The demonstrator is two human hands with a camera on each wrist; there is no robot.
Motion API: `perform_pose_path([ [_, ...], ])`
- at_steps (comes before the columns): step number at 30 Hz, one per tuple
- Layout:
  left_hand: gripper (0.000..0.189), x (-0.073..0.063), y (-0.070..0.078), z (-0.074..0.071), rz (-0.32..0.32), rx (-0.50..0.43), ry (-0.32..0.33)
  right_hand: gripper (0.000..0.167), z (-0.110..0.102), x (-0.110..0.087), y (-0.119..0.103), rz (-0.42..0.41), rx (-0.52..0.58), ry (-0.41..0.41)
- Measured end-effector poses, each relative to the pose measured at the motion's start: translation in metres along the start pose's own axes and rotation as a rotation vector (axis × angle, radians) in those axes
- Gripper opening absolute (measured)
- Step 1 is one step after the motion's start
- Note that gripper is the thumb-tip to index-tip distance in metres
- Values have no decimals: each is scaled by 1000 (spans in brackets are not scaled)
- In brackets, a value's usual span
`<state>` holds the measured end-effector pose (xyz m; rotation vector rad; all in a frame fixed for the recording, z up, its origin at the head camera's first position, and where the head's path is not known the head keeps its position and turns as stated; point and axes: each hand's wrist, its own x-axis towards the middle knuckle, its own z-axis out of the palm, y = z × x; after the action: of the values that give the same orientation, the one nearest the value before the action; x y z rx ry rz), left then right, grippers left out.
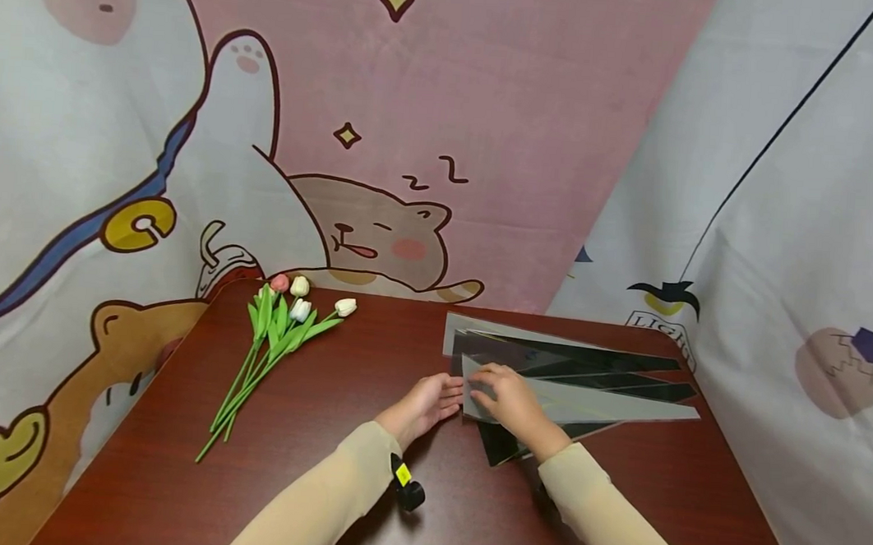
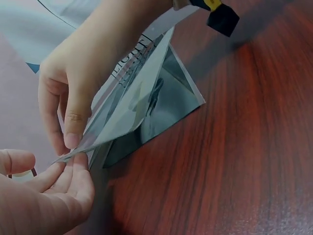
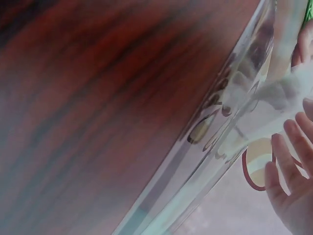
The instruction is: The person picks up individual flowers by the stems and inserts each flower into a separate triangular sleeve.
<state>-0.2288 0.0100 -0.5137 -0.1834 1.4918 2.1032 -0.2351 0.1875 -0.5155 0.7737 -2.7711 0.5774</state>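
Observation:
A tapered, see-through plastic sleeve (image 1: pixel 585 402) lies on top of a loose pile, wide end to the left. My right hand (image 1: pixel 510 400) pinches its wide end between thumb and fingertips. My left hand (image 1: pixel 427 402) has its palm turned up, and its extended fingers touch the sleeve's left edge from below. In the left wrist view, the sleeve's lip (image 2: pixel 110 139) is raised off the pile where both hands meet. The right wrist view shows the glossy plastic (image 3: pixel 230 127) close up, with fingers (image 3: pixel 288 161) beside it.
More dark, tapered sleeves (image 1: pixel 610 360) lie fanned out beneath and behind. Several artificial tulips (image 1: pixel 270 338), pink and white with green stems, lie on the left of the reddish-brown table (image 1: pixel 284 487). A cartoon-printed cloth (image 1: pixel 533 129) hangs behind the table's far edge.

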Motion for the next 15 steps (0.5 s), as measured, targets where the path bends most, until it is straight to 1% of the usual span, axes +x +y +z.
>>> perform_pose_path([
  [3,46,0,0,-1,2,-7,-24,20,0,1,-1,-15,6,58],
  [7,46,-2,1,-2,10,-5,-45,17,0,2,-2,13,25,94],
  [12,46,-4,1,-3,23,7,-58,15,0,4,-5,58,30,93],
  [15,46,-5,2,-3,20,3,-55,14,2,4,-6,76,27,89],
])
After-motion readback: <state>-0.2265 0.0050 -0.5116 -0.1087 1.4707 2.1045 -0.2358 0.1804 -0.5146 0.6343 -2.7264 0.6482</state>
